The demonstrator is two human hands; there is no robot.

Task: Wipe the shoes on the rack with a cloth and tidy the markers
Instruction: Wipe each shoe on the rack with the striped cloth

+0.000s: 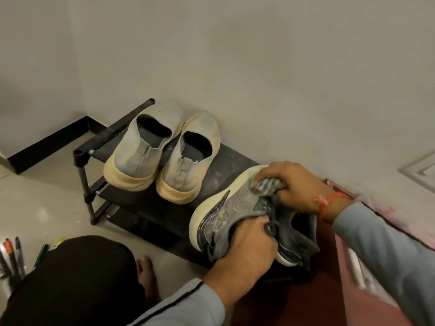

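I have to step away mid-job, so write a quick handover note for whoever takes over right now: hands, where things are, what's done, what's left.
Left hand: grip on the grey sneaker, held tilted above the rack.
Right hand: holds the cloth bunched against the sneaker's upper near the toe.
Pale slip-on pair: stands side by side on the rack's top shelf, toes to the wall.
Markers: on the floor at far left, some standing in a holder, others loose nearby.
Done: wiping of the sneaker is under way.
Left: finish it, set it back; whether the pair is wiped is unclear; tidy the markers.
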